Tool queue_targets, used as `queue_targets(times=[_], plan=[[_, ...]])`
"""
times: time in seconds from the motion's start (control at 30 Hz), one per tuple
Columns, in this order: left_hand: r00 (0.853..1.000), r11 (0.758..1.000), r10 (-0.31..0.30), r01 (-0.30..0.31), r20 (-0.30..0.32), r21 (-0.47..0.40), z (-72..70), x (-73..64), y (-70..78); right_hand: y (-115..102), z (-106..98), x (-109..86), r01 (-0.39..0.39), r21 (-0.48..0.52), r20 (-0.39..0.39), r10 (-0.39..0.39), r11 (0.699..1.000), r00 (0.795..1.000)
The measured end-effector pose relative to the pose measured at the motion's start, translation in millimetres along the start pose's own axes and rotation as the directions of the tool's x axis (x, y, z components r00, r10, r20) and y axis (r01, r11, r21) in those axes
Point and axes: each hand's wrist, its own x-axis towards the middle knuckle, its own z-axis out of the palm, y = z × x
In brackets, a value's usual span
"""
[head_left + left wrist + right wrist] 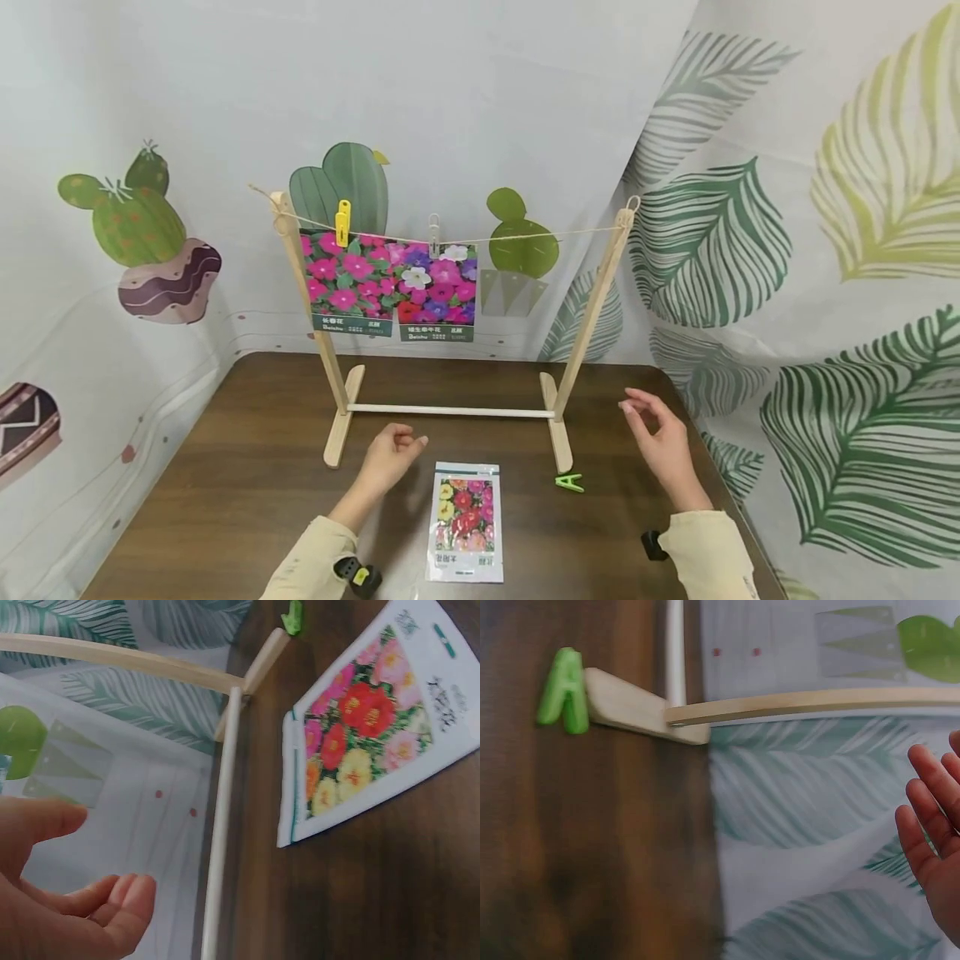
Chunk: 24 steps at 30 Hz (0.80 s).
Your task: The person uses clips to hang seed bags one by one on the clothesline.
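My left hand [388,461] hovers over the table to the left of a flower seed packet [466,562], its fingers loosely bent and holding nothing. The packet lies flat, its printing upside down in the head view. Off to the right my right hand [663,450] is raised beside the stand with relaxed fingers and no object in it. A green clothespin [569,482] lies by the right foot of the wooden stand [592,321]. Two flower packets, one pink [345,279] and one mixed [442,292], hang from the string, under a yellow clothespin [342,223] and a pale clothespin [434,237].
The string [547,236] runs between the tops of the stand's two posts. A white rod [450,411] joins the posts low down, across the brown table [217,492]. Behind hangs a cloth [480,100] printed with cacti and leaves.
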Motion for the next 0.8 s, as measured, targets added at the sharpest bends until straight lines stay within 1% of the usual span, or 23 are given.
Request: queue_targets(times=[0.1, 0.13, 0.2, 0.3, 0.37, 0.53, 0.63, 0.73, 0.8], plan=[[0.999, 0.998, -0.008, 0.006, 0.035, 0.055, 4.8, -2.4, -8.1, 26, 5, -11.7, -0.035, 0.013, 0.003, 0.035, 0.999, 0.999], [0.999, 0.997, 0.000, -0.004, 0.048, 0.079, 6.5, -3.2, -11.4, 35, 7, -15.5, -0.046, 0.005, 0.009, 0.046, 0.999, 0.999], [0.997, 0.993, -0.005, -0.004, 0.072, 0.121, 10.0, -4.5, -17.4, 50, 9, -22.8, -0.073, -0.013, 0.027, 0.074, 0.997, 0.997], [0.993, 0.984, -0.015, -0.005, 0.114, 0.176, 15.0, -7.2, -24.9, 65, 11, -33.3, -0.118, -0.058, 0.064, 0.121, 0.991, 0.991], [0.990, 0.979, -0.026, -0.002, 0.136, 0.202, 17.4, -9.1, -28.6, 71, 13, -38.8, -0.143, -0.079, 0.083, 0.149, 0.987, 0.985], [0.985, 0.968, -0.006, -0.039, 0.175, 0.250, 22.6, -14.8, -32.4, 81, 17, -50.6, -0.178, -0.139, 0.127, 0.196, 0.974, 0.972], [0.982, 0.954, 0.017, -0.071, 0.186, 0.291, 26.0, -17.5, -34.3, 83, 19, -55.4, -0.193, -0.150, 0.153, 0.216, 0.970, 0.964], [0.979, 0.944, 0.040, -0.103, 0.199, 0.315, 30.1, -18.8, -36.4, 84, 21, -58.9, -0.209, -0.153, 0.176, 0.235, 0.966, 0.956], [0.978, 0.939, 0.035, -0.103, 0.208, 0.327, 32.9, -18.1, -38.1, 85, 22, -60.6, -0.223, -0.156, 0.198, 0.251, 0.962, 0.947]])
